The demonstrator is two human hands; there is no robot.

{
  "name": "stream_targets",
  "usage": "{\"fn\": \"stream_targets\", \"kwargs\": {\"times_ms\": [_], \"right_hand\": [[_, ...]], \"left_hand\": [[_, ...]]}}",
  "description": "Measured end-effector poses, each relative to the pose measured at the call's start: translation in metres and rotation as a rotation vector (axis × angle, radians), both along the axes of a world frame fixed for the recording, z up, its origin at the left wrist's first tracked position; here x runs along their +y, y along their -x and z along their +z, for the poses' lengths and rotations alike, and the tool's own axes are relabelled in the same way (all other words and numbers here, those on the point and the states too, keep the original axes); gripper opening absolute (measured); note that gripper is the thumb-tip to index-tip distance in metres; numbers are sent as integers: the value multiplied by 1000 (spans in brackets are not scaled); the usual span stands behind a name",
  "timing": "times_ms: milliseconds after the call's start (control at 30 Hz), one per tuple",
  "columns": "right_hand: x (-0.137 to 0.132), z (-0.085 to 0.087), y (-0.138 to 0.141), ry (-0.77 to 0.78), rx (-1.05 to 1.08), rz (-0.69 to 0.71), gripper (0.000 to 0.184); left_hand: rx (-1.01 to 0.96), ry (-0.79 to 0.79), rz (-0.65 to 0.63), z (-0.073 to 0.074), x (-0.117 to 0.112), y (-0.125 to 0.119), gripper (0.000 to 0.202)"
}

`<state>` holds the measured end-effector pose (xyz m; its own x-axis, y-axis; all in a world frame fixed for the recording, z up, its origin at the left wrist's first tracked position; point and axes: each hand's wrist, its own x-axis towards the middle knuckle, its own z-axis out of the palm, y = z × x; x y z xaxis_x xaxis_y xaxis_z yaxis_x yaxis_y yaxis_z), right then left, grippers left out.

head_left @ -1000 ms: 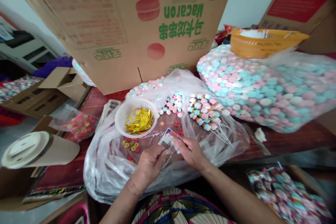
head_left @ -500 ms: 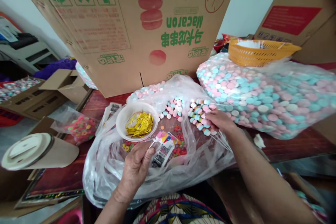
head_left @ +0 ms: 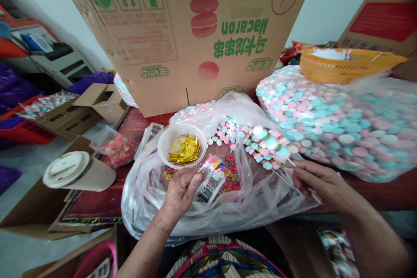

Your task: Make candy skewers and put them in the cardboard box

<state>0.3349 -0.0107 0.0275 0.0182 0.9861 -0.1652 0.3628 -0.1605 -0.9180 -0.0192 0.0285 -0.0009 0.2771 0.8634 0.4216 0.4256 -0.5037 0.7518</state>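
Observation:
My left hand (head_left: 180,193) is closed, thumb against fingers, on the edge of a clear plastic packet (head_left: 213,180) with colourful print. My right hand (head_left: 321,180) pinches the white stick end of a candy skewer (head_left: 271,142), whose pink, blue and white discs point up and left. Under it lie several more candy skewers (head_left: 257,157), their sticks toward my right hand. Beyond the packet stands a white bowl (head_left: 162,147) of gold twist ties (head_left: 184,151). Loose pastel candies (head_left: 224,132) and small coloured rings (head_left: 232,166) lie on the plastic sheeting (head_left: 146,208).
A large Macaron carton (head_left: 192,52) stands at the back. On the right, a big bag of pastel candies (head_left: 342,126) has a yellow basket (head_left: 335,69) on top. A lidded container (head_left: 97,173) and a bag of coloured rings (head_left: 120,150) are at left.
My right hand has drawn back rightward from the skewer pile, now with a skewer by its stick. My left hand keeps the packet. The view has shifted left.

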Motion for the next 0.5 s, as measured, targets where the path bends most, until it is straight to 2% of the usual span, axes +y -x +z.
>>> {"fn": "stream_targets", "kwargs": {"times_ms": [133, 300, 400, 500], "right_hand": [[-4, 17, 5, -363, -312, 153, 26], [8, 29, 13, -786, -642, 262, 23], [13, 30, 14, -895, -728, 355, 25], [14, 33, 11, -901, -779, 444, 27]], "left_hand": [[44, -53, -53, 8, 0, 6, 29], [86, -134, -126, 15, -2, 9, 27], [101, -149, -143, 17, -3, 11, 26], [116, -150, -160, 18, -3, 14, 26]]}}
